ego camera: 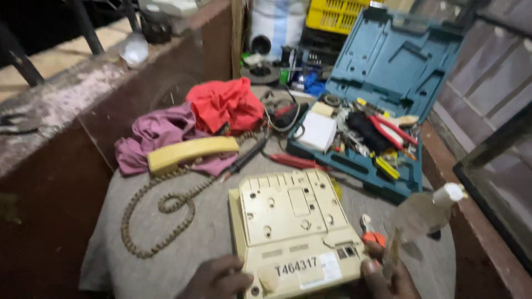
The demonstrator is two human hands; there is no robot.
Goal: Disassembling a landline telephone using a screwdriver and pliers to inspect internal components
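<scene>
One telephone base, two hands.

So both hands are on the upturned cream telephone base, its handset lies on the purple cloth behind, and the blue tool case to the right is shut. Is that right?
Not quite: the blue tool case is open, its lid raised and tools showing inside, as the head view shows. The rest holds: the left hand and right hand touch the upturned telephone base, and the handset lies on the purple cloth.

One phone base, one handset, two cloths; one open tool case, two hands
</scene>
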